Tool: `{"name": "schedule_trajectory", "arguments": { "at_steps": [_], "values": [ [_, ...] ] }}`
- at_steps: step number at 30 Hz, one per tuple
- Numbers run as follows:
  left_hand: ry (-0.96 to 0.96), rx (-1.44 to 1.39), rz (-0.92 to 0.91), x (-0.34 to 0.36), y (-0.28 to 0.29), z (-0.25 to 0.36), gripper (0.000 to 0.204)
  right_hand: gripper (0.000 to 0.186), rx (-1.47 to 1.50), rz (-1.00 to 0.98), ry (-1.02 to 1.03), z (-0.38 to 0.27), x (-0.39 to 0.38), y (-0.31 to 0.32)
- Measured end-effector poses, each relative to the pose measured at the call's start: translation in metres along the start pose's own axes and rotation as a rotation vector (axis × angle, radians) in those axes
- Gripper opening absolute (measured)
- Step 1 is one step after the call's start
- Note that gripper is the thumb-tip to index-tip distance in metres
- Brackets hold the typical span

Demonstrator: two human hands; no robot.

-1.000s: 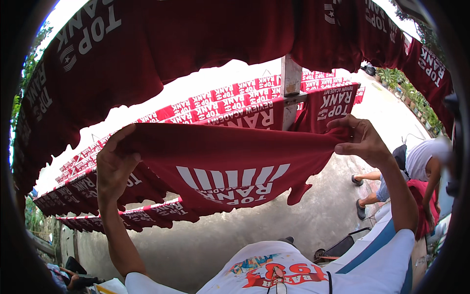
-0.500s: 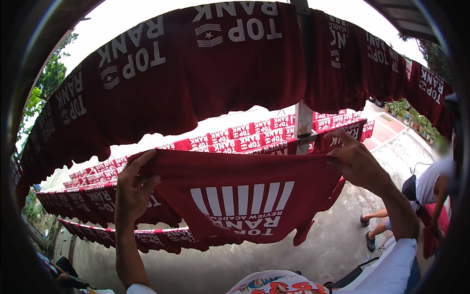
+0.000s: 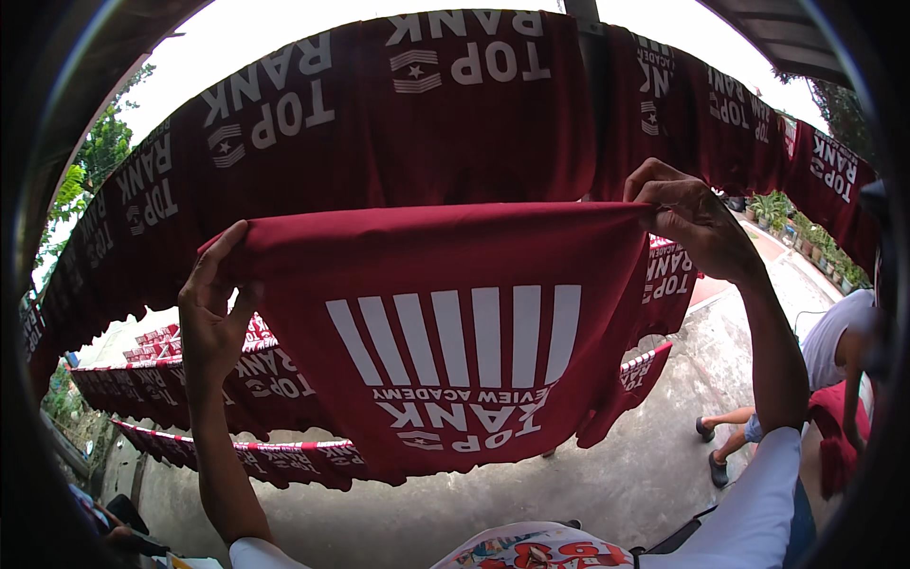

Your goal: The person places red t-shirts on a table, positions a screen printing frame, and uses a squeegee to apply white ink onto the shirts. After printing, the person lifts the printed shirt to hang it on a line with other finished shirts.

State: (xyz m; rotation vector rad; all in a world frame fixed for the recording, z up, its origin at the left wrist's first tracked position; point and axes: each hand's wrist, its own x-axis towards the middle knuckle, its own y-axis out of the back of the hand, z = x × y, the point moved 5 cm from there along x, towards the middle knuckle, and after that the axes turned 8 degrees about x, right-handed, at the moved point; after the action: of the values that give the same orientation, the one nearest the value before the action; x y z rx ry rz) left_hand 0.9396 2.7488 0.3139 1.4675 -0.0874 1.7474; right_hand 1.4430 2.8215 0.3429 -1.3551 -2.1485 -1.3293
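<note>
the fingers [image 3: 222,248] of left hand [image 3: 210,318] and right hand [image 3: 697,226] pinch a red shirt [image 3: 445,251] by its upper corners.

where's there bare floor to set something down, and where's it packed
Bare concrete floor shows below the held maroon T-shirt, between the left forearm and the co-worker's shoes. Higher up is crowded: an upper row of printed maroon T-shirts hangs behind the right hand, with lower rows beside the left forearm.
</note>
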Motion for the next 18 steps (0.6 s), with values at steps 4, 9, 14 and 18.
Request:
{"name": "schedule_trajectory", "arguments": {
  "at_steps": [4, 9, 14, 18],
  "values": [
    [0.007, 0.070, 0.028, 0.007, 0.000, -0.010, 0.054, 0.022, 0.332, -0.024, -0.019, 0.004, 0.018, -0.002],
    [0.119, -0.037, 0.082, 0.014, -0.009, -0.030, 0.025, 0.024, 0.430, -0.054, 0.139, 0.011, 0.036, -0.025],
    [0.032, 0.044, 0.215, 0.029, 0.005, -0.028, 0.014, 0.025, 0.716, -0.047, 0.214, 0.025, 0.078, -0.007],
    [-0.105, 0.193, 0.371, 0.082, 0.030, -0.014, 0.021, 0.028, 0.598, -0.040, 0.368, 0.017, 0.126, 0.048]
  ]
}}
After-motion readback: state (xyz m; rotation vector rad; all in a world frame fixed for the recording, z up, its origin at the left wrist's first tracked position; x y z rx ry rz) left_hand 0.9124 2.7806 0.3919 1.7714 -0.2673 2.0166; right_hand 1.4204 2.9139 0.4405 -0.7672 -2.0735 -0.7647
